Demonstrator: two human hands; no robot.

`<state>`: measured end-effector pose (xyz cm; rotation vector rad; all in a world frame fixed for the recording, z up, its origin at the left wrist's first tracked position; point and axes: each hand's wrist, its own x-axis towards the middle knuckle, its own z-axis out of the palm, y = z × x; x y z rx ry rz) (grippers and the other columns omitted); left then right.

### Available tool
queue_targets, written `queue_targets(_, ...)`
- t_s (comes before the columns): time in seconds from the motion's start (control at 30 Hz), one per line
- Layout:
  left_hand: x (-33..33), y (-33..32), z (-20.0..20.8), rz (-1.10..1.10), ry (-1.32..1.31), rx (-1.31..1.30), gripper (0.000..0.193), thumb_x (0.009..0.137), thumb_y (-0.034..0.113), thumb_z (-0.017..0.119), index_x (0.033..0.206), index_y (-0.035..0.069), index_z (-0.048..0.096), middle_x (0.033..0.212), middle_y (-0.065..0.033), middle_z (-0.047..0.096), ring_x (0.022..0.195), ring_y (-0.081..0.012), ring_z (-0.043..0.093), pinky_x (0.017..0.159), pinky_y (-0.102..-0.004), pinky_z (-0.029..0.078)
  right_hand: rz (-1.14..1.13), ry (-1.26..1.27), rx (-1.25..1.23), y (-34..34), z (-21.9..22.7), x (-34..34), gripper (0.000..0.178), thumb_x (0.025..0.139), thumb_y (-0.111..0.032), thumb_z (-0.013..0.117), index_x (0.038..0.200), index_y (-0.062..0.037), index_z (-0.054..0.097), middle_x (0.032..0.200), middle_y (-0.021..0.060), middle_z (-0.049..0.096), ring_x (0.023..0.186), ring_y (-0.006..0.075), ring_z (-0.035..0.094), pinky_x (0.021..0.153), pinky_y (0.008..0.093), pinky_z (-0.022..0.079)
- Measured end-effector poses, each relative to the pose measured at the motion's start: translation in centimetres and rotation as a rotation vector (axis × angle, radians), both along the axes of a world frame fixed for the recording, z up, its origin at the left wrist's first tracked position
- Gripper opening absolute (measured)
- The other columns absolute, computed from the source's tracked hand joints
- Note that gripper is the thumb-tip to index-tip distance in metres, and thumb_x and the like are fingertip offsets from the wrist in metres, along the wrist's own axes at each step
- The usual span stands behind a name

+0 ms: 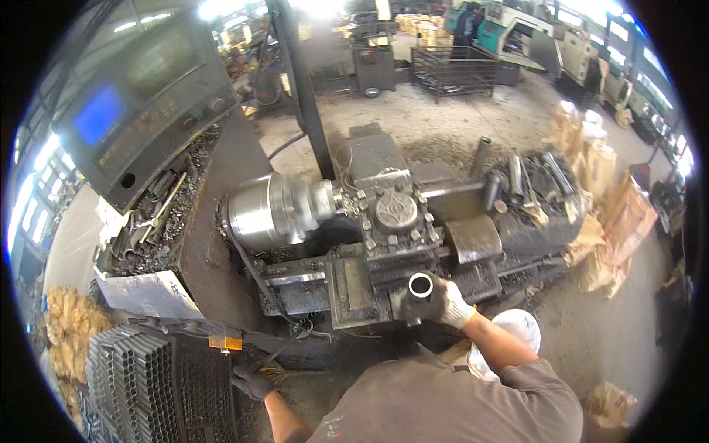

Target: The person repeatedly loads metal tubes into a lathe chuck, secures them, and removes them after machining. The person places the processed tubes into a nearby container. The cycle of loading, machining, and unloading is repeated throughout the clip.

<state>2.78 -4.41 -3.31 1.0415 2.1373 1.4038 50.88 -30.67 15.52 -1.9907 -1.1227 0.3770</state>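
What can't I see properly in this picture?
All in the head view:
- The right hand: its underside is turned away from the camera.
- The metal tube: its lower part is hidden behind the gloved fingers.
- The left hand: too dark and small to tell whether it grips anything.
- The stacked tubes: cut off by the lower edge.
- The lathe chuck: its right end is blurred.

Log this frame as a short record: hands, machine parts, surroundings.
Right hand: gloved, around a hollow metal tube
Left hand: gloved, near stacked tubes; grip unclear
Lathe chuck: left of the tool post; its right end blurred
Control panel: upper left, blue screen lit
Background: metal crate; brown sacks at right
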Motion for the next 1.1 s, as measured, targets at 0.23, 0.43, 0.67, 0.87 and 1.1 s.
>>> queue_targets(0.23, 1.2, 1.8, 4.9, -0.204, 0.418, 0.064, 0.059, 0.111, 0.048, 0.051, 0.141, -0.001, 0.058, 0.137, -0.0249, 0.064, 0.118, -0.0402, 0.064, 0.102, -0.0469, 0.050, 0.525, -0.145, 0.040, -0.1, 10.7, 11.0, 0.035, 0.084, -0.021, 0.084, 0.115, -0.0048, 0.078, 0.103, 0.0151, 0.080, 0.093, 0.0292, 0.078, 0.084, 0.0399, 0.062)
queue_targets(0.43, -1.9, 4.1, 3.2, -0.414, -0.023, 0.089, 0.047, 0.109, 0.040, 0.056, 0.130, 0.000, 0.067, 0.121, -0.0217, 0.072, 0.108, -0.0356, 0.068, 0.094, -0.0456, 0.052, 0.421, -0.207, 0.166, 13.1, 13.6, 17.9, 0.040, 0.094, -0.030, 0.078, 0.122, -0.0024, 0.074, 0.106, 0.0163, 0.079, 0.091, 0.0268, 0.075, 0.084, 0.0387, 0.059)
queue_targets(0.67, 2.8, -3.3, -0.6, -0.237, -0.110, 0.058, 0.046, 0.105, 0.038, 0.060, 0.126, -0.002, 0.067, 0.124, -0.0232, 0.073, 0.114, -0.0358, 0.070, 0.100, -0.0438, 0.050, 0.990, 0.645, -0.296, 27.0, 7.0, 20.4, 0.049, 0.112, -0.031, 0.041, 0.149, -0.0082, 0.063, 0.153, 0.0097, 0.061, 0.138, 0.0180, 0.055, 0.119, 0.0355, 0.041)
queue_targets(0.87, 0.4, -8.9, -8.5, -0.363, -0.293, -0.365, 0.033, 0.102, 0.028, 0.063, 0.125, 0.006, 0.065, 0.106, -0.0118, 0.071, 0.087, -0.0235, 0.069, 0.078, -0.0408, 0.058, 0.476, 0.142, -0.779, 31.4, 7.7, 16.6, 0.051, 0.092, -0.039, 0.079, 0.138, -0.0172, 0.074, 0.151, 0.0047, 0.065, 0.142, 0.0244, 0.056, 0.117, 0.0423, 0.045)
queue_targets(1.1, -4.5, -14.9, -15.8, -0.718, 0.052, -0.863, 0.034, 0.101, 0.029, 0.063, 0.125, 0.007, 0.067, 0.110, -0.0131, 0.073, 0.092, -0.0263, 0.072, 0.081, -0.0412, 0.059, 0.893, -0.430, -0.675, 31.2, 9.4, 15.4, 0.047, 0.095, -0.034, 0.077, 0.135, -0.0110, 0.072, 0.143, 0.0092, 0.068, 0.127, 0.0263, 0.065, 0.103, 0.0420, 0.054)
